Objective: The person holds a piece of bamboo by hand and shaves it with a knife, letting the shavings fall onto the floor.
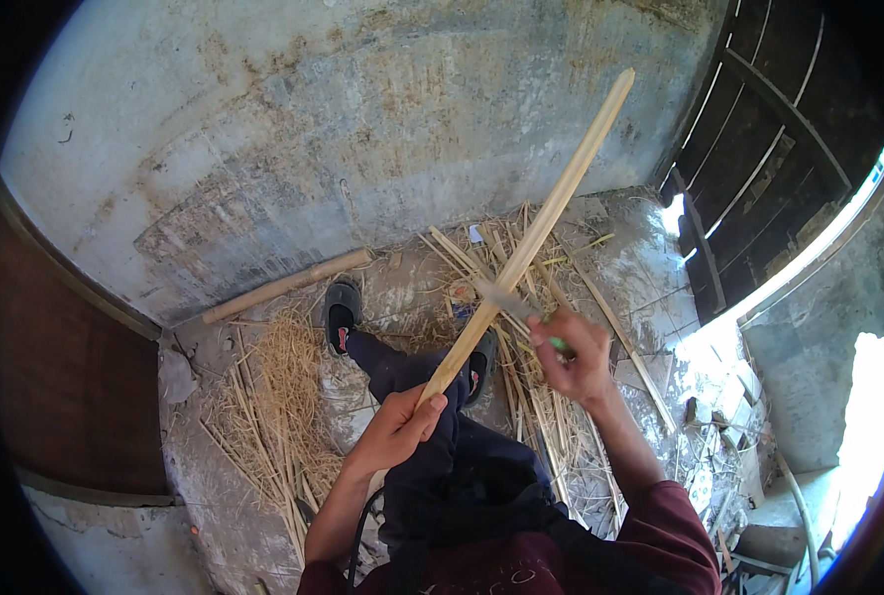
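A long pale strip of split wood or bamboo [561, 193] slants up and away to the right in front of me. My left hand [399, 428] is closed around its near end, above my thigh. In my right hand [576, 355] is a knife [506, 297] with a green handle, partly covered by my fingers. The blade, a little blurred, lies across the strip near its middle; whether it bites into the wood I cannot tell. My dark shoes [341, 315] stand on the floor below.
Curly shavings [298, 362] and thin strips [625, 337] litter the floor on both sides of my legs. A round pole [288, 286] lies along the foot of the stained wall [362, 129]. To the right are a dark slatted door [759, 149] and broken blocks [734, 407].
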`<action>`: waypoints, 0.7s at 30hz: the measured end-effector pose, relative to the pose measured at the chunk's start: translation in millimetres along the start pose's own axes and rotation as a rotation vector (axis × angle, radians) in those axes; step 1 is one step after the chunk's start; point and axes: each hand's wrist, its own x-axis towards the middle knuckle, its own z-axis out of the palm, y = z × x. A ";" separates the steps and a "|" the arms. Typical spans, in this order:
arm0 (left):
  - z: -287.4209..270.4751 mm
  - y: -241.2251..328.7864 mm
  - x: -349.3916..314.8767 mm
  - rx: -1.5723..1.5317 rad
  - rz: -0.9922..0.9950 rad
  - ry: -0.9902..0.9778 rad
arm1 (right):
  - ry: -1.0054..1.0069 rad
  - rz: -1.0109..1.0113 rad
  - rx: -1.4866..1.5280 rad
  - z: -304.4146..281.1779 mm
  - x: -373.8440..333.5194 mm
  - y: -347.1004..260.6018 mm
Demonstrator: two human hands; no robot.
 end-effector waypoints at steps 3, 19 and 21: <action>4.4 7.9 6.2 0.074 0.014 0.033 | -0.101 -0.024 0.022 12.2 -9.5 -12.8; 3.1 8.6 8.1 0.055 0.004 -0.014 | -0.180 -0.217 -0.017 26.3 -4.5 -20.2; 3.1 9.1 5.5 0.054 -0.004 -0.009 | -0.174 -0.230 -0.014 25.8 -3.6 -20.1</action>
